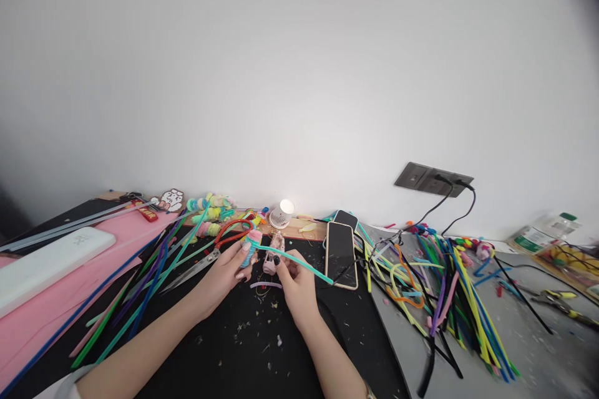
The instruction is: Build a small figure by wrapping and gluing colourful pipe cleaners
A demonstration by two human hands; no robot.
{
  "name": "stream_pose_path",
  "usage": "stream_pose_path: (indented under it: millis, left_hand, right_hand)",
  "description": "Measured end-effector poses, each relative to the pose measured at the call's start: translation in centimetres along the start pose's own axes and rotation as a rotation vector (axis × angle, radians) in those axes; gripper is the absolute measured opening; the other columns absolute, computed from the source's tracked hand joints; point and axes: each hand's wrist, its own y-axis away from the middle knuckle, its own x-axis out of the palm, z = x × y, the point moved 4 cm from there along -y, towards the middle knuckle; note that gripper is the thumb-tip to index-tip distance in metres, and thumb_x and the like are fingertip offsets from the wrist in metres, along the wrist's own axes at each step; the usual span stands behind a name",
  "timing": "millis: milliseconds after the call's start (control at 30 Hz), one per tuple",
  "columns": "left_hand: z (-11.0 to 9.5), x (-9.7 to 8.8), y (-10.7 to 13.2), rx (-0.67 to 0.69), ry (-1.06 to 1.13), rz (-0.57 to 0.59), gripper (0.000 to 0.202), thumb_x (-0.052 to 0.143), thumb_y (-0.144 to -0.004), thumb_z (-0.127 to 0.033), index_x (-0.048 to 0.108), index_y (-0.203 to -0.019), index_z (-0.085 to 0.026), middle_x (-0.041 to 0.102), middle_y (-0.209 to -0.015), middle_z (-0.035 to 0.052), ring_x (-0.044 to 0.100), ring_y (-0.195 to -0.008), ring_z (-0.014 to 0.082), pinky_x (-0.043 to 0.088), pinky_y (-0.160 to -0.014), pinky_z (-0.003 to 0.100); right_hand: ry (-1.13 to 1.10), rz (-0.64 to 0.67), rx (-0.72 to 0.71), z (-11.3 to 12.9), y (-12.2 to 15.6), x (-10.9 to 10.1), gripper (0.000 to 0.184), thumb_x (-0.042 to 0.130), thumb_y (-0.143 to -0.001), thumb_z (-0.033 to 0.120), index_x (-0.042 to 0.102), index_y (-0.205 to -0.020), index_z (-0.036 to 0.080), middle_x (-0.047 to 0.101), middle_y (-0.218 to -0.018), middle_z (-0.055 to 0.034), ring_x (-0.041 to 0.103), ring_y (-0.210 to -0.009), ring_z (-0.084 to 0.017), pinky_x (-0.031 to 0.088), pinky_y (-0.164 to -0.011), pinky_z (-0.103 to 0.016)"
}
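Observation:
Near the middle of the black work surface, my left hand (233, 268) is closed around a small coil of wound pipe cleaner (253, 248) in pink and turquoise. A turquoise pipe cleaner (309, 266) runs from the coil to the right, its free end passing over a phone's lower edge. My right hand (294, 283) pinches this strand between thumb and fingers. Just behind the hands stands a small pinkish object (273, 255) whose kind I cannot make out. Scissors (196, 268) with red handles lie left of my left hand, blades toward me.
A white cup (282, 214) stands by the wall. Right of my hands lies a phone (341, 255), partly over another. Loose pipe cleaners (472, 305) spread across the grey surface, with pliers (564, 305) farther right. At left, a white case (60, 265) rests on pink sheets.

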Motion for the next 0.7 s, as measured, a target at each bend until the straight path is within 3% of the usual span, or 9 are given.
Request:
stream_pose_path:
  millis: [267,467,700]
  left_hand:
    - [-0.3,0.4,0.4,-0.024,-0.134,0.055,0.030,0.055,-0.085,-0.049,0.054,-0.079,-0.020,0.051,-0.075,-0.0026,0.030,-0.055,0.0089,0.029,-0.052,0.022]
    - [-0.4,0.9,0.6,-0.067,0.031,0.141,0.024,0.056,-0.086,-0.044,0.057,-0.080,-0.021,0.042,-0.069,-0.0051,0.025,-0.055,0.0094,0.030,-0.055,0.023]
    - [-0.1,1.0,0.7,-0.079,0.047,0.153,0.026,0.054,-0.087,-0.045,0.059,-0.084,-0.019,0.051,-0.078,-0.0014,0.028,-0.055,0.0085,0.033,-0.056,0.024]
  right_hand:
    - [0.095,-0.098,-0.020,0.5,0.1,-0.9,0.033,0.048,-0.089,0.030,0.048,-0.058,0.018,0.046,-0.054,0.0034,0.040,-0.052,-0.011,0.030,-0.051,-0.023]
    - [0.114,-0.119,0.015,0.0,0.1,-1.0,0.034,0.046,-0.090,0.033,0.045,-0.059,0.019,0.042,-0.052,0.0045,0.038,-0.051,-0.011,0.029,-0.050,-0.023]
    - [0.123,-0.114,0.018,-0.4,-0.1,-1.0,0.034,0.045,-0.090,0.033,0.045,-0.059,0.019,0.042,-0.053,0.0048,0.039,-0.051,-0.011,0.029,-0.050,-0.022]
